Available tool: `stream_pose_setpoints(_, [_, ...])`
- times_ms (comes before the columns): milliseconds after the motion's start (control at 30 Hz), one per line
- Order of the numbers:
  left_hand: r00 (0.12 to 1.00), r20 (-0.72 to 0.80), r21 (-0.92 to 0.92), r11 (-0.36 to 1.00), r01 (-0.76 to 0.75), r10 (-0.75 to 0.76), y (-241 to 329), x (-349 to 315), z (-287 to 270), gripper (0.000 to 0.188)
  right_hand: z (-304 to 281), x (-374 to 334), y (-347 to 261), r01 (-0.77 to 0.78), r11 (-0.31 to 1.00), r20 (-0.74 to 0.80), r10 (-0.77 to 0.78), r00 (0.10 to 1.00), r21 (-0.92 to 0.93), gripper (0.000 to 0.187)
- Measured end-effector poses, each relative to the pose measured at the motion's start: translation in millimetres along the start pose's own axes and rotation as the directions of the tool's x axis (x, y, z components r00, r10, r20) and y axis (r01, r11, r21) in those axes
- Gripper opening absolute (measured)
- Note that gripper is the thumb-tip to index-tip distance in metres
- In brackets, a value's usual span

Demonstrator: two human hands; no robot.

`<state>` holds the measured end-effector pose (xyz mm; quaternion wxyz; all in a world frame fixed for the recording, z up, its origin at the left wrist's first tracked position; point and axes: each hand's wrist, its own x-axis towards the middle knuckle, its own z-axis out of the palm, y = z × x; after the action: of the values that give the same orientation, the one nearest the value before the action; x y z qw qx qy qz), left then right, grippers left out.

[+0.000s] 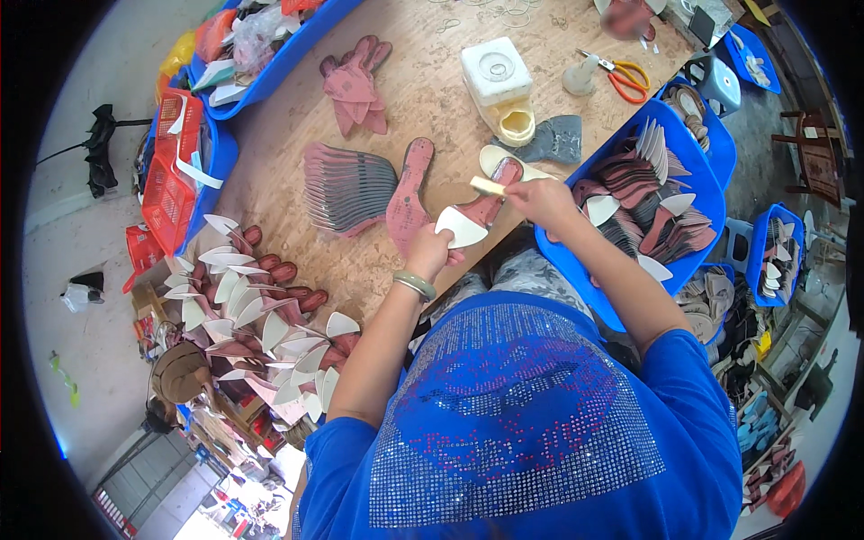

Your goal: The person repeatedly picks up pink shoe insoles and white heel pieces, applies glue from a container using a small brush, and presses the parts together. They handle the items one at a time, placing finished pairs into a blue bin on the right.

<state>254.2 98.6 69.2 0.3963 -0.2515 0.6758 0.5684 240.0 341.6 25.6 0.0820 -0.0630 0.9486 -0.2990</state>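
My left hand (pixel 430 252) pinches the white pointed end of a shoe insole (pixel 481 209), which is reddish-brown with a shiny far end. In my right hand (pixel 543 205) is a small pale-yellow brush-like applicator (pixel 488 186), held against the insole near its shiny end. Just beyond lies a cream, rounded flat piece (pixel 531 173), partly hidden by the insole. Left of the hands, a single reddish insole (pixel 412 193) lies beside a fanned stack of dark-edged insoles (pixel 346 189). A white container with a crusted cream opening (pixel 515 123) stands past them, next to dark grey pieces (pixel 553 139).
Orange-handled pliers (pixel 627 79) and a small whitish bottle (pixel 580 76) lie farther back. Pink pieces (pixel 354 88) are piled at far left. A blue tub of insoles (pixel 612 270) borders my right arm; many white-tipped insoles (pixel 270 315) crowd the left edge. A red basket (pixel 171 171) stands beyond.
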Motion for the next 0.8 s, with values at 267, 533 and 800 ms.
stream_pose_setpoints(267, [0.999, 0.026, -0.061, 0.997, 0.04, -0.038, 8.9, -4.1, 0.2, 0.023, -7.6, 0.1, 64.3, -0.16, 0.987, -0.113, 0.155, 0.982, -0.037, 0.023])
stream_pose_setpoints(533, [0.998, 0.041, -0.103, 0.993, 0.053, -0.049, 12.3, -7.8, -8.0, 0.021, -15.3, -55.1, 32.2, -0.142, 0.986, -0.022, 0.144, 0.989, 0.089, 0.021])
stream_pose_setpoints(800, [0.996, 0.054, -0.075, 0.995, -0.062, 0.066, 15.5, -34.4, -31.4, 0.023, -52.4, -29.2, 35.4, -0.014, 0.981, -0.292, 0.071, 0.954, 0.194, 0.017])
